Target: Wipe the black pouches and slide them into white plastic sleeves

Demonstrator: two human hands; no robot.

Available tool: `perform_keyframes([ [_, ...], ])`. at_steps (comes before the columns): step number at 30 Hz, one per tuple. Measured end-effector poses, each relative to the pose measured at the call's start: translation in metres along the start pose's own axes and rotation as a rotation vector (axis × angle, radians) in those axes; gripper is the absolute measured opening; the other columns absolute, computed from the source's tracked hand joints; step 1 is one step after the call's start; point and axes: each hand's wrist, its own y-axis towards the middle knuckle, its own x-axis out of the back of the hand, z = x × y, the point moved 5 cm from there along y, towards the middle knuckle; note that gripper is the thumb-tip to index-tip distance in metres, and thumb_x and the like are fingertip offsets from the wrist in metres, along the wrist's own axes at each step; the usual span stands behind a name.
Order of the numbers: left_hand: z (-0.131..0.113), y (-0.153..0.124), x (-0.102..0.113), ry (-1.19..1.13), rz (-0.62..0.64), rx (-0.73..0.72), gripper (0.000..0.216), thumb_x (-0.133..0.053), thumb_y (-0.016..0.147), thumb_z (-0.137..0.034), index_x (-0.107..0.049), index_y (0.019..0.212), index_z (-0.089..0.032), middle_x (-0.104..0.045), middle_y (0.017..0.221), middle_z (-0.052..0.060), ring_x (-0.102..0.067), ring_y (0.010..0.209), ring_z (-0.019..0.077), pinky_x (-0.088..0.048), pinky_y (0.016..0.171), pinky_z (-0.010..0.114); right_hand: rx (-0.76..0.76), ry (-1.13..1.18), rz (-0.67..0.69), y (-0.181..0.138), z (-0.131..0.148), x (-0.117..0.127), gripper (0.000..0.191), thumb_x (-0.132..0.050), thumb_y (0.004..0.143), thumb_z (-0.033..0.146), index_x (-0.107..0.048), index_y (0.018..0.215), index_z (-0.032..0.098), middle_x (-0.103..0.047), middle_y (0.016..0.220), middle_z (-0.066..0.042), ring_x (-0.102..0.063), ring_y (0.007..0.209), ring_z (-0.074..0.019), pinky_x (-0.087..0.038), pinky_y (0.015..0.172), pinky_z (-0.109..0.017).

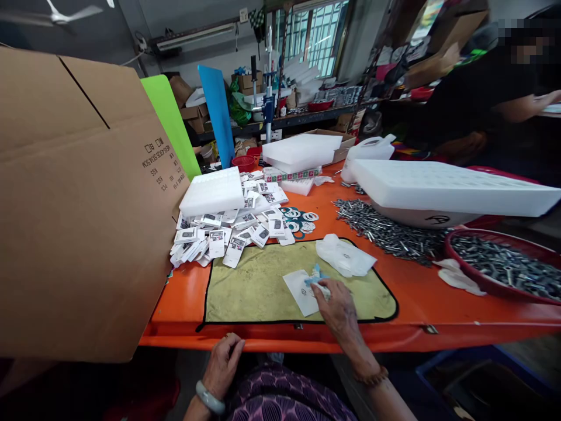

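My right hand [336, 309] is over the mat, thumb and fingers pinched at the edge of a small white plastic bag [300, 291] printed with a dark mark. Light-blue scraps [316, 273] lie just beyond the fingertips. A larger translucent plastic bag [345, 256] rests crumpled behind them on the yellow-green cloth mat [254, 292]. At the table's front edge, my left hand [222, 358] is loosely closed, and nothing shows in its fingers. Behind the mat's left part are heaped small white cards with packs [234, 250], next to several white rings [302, 219].
A tall cardboard box [87, 222] stands at the left. On the right are piled metal bolts [390, 234], a red basket of metal parts [508, 260] and a white foam tray [456, 184] over a bowl. A co-worker [477, 111] is at the far right.
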Motion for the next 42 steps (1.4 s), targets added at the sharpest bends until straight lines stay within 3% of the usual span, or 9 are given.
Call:
perform_keyframes([
  [4,-0.015,0.008,-0.002,-0.273,-0.003,0.08,0.04,-0.052,0.083,-0.055,-0.061,0.072,-0.017,-0.062,0.071,0.005,-0.059,0.07,0.0193,-0.046,0.072,0.032,0.029,0.438,0.274,-0.029,0.055,-0.021,0.025,-0.049,0.088,0.04,-0.06,0.079,0.021,-0.063,0.075,-0.005,-0.057,0.071,-0.0191,-0.045,0.068,-0.031],
  [7,-0.035,0.018,0.0,-0.905,0.014,0.258,0.047,-0.056,0.079,-0.063,-0.063,0.09,-0.018,-0.068,0.089,0.008,-0.065,0.08,0.0217,-0.049,0.077,0.036,-0.08,0.71,0.533,-0.049,0.095,-0.039,0.023,-0.055,0.086,0.043,-0.062,0.081,0.021,-0.063,0.075,-0.003,-0.057,0.072,-0.018,-0.045,0.068,-0.029],
  [9,-0.057,0.025,0.007,-1.325,0.072,0.294,0.049,-0.053,0.081,-0.062,-0.061,0.106,-0.02,-0.066,0.113,0.009,-0.063,0.103,0.0247,-0.046,0.092,0.042,-0.215,0.915,0.682,-0.056,0.115,-0.046,0.028,-0.059,0.084,0.048,-0.063,0.084,0.021,-0.063,0.076,-0.002,-0.057,0.073,-0.0175,-0.045,0.069,-0.029],
  [12,-0.083,0.03,0.025,-1.599,0.14,0.261,0.051,-0.041,0.088,-0.06,-0.06,0.115,-0.021,-0.056,0.132,0.01,-0.054,0.12,0.0265,-0.034,0.106,0.047,-0.372,1.203,0.845,-0.059,0.139,-0.048,0.034,-0.06,0.082,0.054,-0.065,0.088,0.02,-0.063,0.077,-0.002,-0.056,0.072,-0.0162,-0.045,0.072,-0.03],
  [20,-0.096,0.02,0.031,-1.656,0.151,0.227,0.062,-0.032,0.087,-0.066,-0.059,0.12,-0.021,-0.043,0.146,0.012,-0.039,0.133,0.0338,-0.028,0.109,0.054,-0.493,1.332,0.929,-0.066,0.152,-0.057,0.037,-0.07,0.073,0.054,-0.067,0.088,0.02,-0.065,0.081,-0.001,-0.057,0.079,-0.018,-0.045,0.082,-0.035],
  [30,-0.102,0.015,0.023,-1.698,0.189,0.214,0.064,-0.034,0.087,-0.066,-0.059,0.12,-0.018,-0.044,0.144,0.013,-0.041,0.132,0.0352,-0.028,0.109,0.054,-0.575,1.302,0.912,-0.081,0.141,-0.073,0.037,-0.079,0.063,0.048,-0.061,0.067,0.017,-0.06,0.065,0.002,-0.055,0.071,-0.0153,-0.043,0.077,-0.032],
  [36,-0.103,0.016,0.021,-1.683,0.182,0.234,0.062,-0.036,0.087,-0.065,-0.061,0.119,-0.018,-0.048,0.142,0.013,-0.042,0.132,0.0328,-0.029,0.111,0.051,-0.594,1.364,0.888,-0.084,0.143,-0.071,0.035,-0.078,0.066,0.049,-0.061,0.07,0.018,-0.06,0.066,0.001,-0.054,0.07,-0.015,-0.043,0.074,-0.03],
  [39,-0.096,0.019,0.021,-1.612,0.156,0.247,0.057,-0.041,0.088,-0.061,-0.063,0.115,-0.016,-0.06,0.129,0.013,-0.051,0.125,0.0292,-0.032,0.11,0.047,-0.589,1.405,0.871,-0.082,0.145,-0.066,0.038,-0.073,0.071,0.054,-0.065,0.082,0.019,-0.063,0.072,0.0,-0.054,0.067,-0.0144,-0.042,0.067,-0.029],
  [42,-0.08,0.021,0.018,-1.487,0.046,0.266,0.037,-0.056,0.087,-0.046,-0.067,0.101,-0.014,-0.073,0.098,0.01,-0.066,0.101,0.0225,-0.04,0.105,0.043,-0.636,1.454,0.807,-0.077,0.143,-0.059,0.037,-0.068,0.076,0.055,-0.066,0.085,0.019,-0.063,0.071,0.0,-0.054,0.063,-0.0131,-0.042,0.066,-0.028],
])
